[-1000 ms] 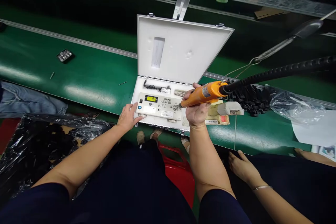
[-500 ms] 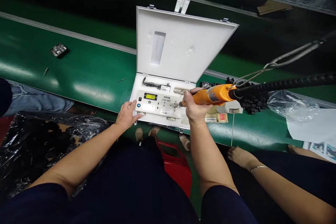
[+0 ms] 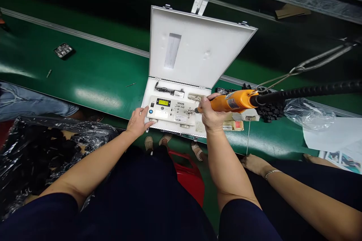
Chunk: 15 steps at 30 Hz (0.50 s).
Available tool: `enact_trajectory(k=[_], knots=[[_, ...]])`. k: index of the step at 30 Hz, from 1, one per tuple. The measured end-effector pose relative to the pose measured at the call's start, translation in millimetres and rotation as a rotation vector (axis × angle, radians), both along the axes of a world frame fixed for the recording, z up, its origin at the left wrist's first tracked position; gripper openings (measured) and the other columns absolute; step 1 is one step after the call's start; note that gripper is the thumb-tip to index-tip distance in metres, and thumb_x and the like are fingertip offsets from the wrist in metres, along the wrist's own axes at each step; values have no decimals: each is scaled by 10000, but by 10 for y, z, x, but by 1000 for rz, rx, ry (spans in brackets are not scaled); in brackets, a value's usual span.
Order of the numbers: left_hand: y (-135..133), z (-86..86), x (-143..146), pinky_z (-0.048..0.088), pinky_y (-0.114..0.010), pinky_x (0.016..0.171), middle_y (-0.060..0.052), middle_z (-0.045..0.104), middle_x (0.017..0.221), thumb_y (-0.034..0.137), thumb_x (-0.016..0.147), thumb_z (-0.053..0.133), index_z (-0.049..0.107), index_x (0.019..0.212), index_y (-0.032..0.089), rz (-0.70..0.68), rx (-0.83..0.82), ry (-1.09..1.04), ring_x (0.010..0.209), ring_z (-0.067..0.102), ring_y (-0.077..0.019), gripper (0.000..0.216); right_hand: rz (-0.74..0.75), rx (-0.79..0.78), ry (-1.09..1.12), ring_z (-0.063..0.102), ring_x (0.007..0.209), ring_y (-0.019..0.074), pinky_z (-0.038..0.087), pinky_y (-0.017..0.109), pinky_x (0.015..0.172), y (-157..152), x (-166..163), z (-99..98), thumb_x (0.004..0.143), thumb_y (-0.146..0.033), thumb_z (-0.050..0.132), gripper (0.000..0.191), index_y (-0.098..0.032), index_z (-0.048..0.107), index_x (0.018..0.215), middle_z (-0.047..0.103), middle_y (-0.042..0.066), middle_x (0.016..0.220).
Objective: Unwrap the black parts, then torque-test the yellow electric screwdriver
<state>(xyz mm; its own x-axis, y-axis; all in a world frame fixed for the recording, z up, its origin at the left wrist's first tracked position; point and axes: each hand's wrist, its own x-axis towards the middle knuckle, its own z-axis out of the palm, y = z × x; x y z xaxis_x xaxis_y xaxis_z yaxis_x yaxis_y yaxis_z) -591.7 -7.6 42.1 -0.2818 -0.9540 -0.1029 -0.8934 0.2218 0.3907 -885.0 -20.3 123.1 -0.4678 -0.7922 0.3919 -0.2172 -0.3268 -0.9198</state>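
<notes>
My right hand (image 3: 212,115) is wrapped round an orange electric screwdriver (image 3: 236,101), held tilted with its black cable leading off to the right. The driver's tip meets the round socket (image 3: 190,112) on the right part of a white HIOS HP-50 torque tester (image 3: 169,113). My left hand (image 3: 137,122) grips the tester's left front corner, thumb along the front and fingers at the side. The tester's yellow display (image 3: 163,102) is lit, its digits small. It sits in an open foam-lined case (image 3: 195,52), beside a black-corded adapter (image 3: 178,93).
A co-worker's hand (image 3: 256,163) is at the bench edge on the right. Small boxes (image 3: 237,125), black parts (image 3: 270,111) and a clear plastic bag (image 3: 309,115) lie right of the case. A tray of small metal parts (image 3: 63,50) is at left. A wire loop (image 3: 308,64) suspends the driver.
The reading on the tester's display has changed from a low value to a different number. Both hands keep their holds, and the view has shifted slightly.
</notes>
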Motion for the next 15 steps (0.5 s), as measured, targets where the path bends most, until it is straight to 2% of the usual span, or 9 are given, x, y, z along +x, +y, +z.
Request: enact_trajectory(k=[5,15], knots=[[5,9,-2,495,-466,992,-156,473,1295,499,847,685,423,1479,177,5,25,-7,1162,490,-330,756,7,-52,-50,492,492,87,482,270,446,10,53,115,772,-420,756,341,-227,486,846,503,-47,701],[13,-18,8,501,-468,975,-155,485,1282,497,849,680,437,1473,187,-12,-29,-6,1139,509,-328,738,24,-83,-89,501,468,86,473,266,428,33,57,229,760,-382,773,329,-216,493,810,497,-55,672]])
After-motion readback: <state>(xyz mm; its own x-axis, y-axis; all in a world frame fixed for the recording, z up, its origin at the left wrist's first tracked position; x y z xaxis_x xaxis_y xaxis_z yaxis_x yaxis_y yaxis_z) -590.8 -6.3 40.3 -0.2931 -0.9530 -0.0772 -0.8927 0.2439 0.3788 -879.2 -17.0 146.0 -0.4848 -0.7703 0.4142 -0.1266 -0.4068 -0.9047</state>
